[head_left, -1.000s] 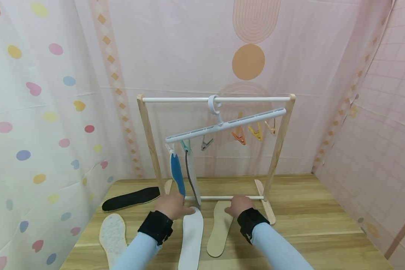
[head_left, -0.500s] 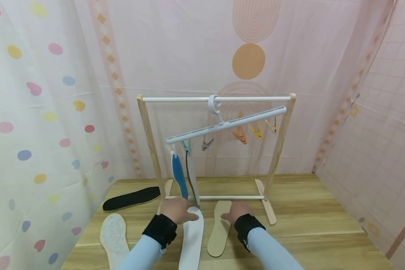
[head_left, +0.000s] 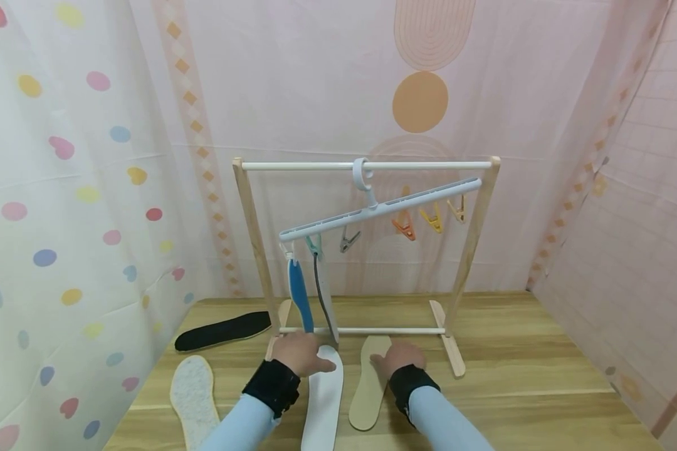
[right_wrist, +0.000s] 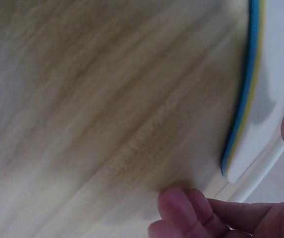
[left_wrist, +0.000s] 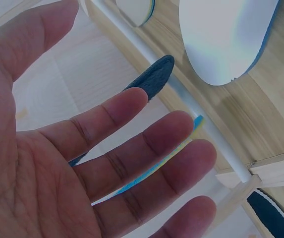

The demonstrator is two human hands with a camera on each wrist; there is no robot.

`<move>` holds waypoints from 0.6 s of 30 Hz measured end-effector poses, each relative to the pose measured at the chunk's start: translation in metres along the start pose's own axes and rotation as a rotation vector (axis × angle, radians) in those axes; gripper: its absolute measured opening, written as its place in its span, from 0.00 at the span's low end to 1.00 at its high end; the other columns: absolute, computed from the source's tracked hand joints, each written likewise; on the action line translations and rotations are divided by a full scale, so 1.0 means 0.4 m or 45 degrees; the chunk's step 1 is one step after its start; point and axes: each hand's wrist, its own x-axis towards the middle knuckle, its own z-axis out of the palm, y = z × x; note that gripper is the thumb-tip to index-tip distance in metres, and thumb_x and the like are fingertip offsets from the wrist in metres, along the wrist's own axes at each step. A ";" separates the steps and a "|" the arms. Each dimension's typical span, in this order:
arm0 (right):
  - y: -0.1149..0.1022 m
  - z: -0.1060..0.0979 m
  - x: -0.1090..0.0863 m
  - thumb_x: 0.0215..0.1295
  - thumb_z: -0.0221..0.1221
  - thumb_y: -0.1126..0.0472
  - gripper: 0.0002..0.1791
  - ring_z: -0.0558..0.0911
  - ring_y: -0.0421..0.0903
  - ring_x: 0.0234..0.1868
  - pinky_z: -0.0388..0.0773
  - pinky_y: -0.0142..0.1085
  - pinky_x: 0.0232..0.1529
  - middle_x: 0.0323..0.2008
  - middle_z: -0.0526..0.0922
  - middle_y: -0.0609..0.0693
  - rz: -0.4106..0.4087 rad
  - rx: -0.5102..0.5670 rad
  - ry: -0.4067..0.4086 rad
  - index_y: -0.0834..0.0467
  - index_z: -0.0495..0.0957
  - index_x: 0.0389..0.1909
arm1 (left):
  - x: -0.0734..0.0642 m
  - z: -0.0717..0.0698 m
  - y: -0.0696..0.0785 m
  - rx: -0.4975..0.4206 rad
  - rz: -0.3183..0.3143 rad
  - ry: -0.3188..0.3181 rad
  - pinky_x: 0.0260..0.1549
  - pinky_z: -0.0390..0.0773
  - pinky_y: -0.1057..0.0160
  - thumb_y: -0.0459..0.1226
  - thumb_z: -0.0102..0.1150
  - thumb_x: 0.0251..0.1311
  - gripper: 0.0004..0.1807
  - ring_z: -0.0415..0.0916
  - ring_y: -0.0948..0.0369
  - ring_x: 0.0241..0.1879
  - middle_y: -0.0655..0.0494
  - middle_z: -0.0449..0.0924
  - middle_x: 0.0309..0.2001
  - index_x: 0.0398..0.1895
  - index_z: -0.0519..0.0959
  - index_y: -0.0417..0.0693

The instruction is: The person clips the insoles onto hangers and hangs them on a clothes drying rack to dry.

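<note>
Left hand [head_left: 299,354] has its fingers spread wide and nothing in them; it's right by the white insole with a rounded toe [head_left: 323,407] lying on the wood-grain table [head_left: 513,388], and just in front of the slim blue insole [head_left: 299,294] dangling from the hanger; can't tell if it's touching either one. Right hand [head_left: 403,358] sits beside the flat beige insole [head_left: 367,394], also on the table; thumb and fingers are well apart with nothing gripped; contact there is hard to call.

The pale blue-grey plastic hanger [head_left: 383,210] hooks over the rack's white top bar [head_left: 293,166], tilted with its left end lower; a mint-green clip [head_left: 314,245] holds a grey-white insole with a dark edge [head_left: 328,307]; off to the left there's a black insole [head_left: 222,331] and a speckled off-white insole [head_left: 193,391].
</note>
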 end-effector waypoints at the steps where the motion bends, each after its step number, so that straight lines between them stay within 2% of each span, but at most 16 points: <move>1: -0.003 0.000 -0.002 0.58 0.60 0.32 0.34 0.73 0.44 0.16 0.71 0.39 0.19 0.12 0.70 0.49 0.004 -0.024 0.003 0.57 0.73 0.10 | -0.001 0.000 0.000 -0.003 0.005 0.005 0.16 0.63 0.63 0.55 0.73 0.46 0.25 0.62 0.62 0.16 0.61 0.63 0.12 0.11 0.73 0.51; 7: -0.013 -0.013 -0.016 0.57 0.63 0.33 0.33 0.75 0.45 0.19 0.73 0.38 0.20 0.15 0.72 0.50 0.000 -0.145 -0.007 0.57 0.73 0.12 | -0.007 -0.002 0.004 -0.033 0.011 0.025 0.15 0.60 0.64 0.54 0.74 0.46 0.26 0.59 0.63 0.15 0.63 0.58 0.12 0.09 0.69 0.51; 18: -0.007 -0.037 -0.023 0.55 0.68 0.39 0.27 0.77 0.46 0.22 0.76 0.41 0.23 0.17 0.75 0.51 -0.046 -0.092 -0.061 0.58 0.76 0.15 | 0.002 0.003 0.007 -0.027 -0.024 -0.020 0.17 0.65 0.62 0.55 0.74 0.46 0.23 0.65 0.61 0.17 0.59 0.68 0.15 0.14 0.75 0.50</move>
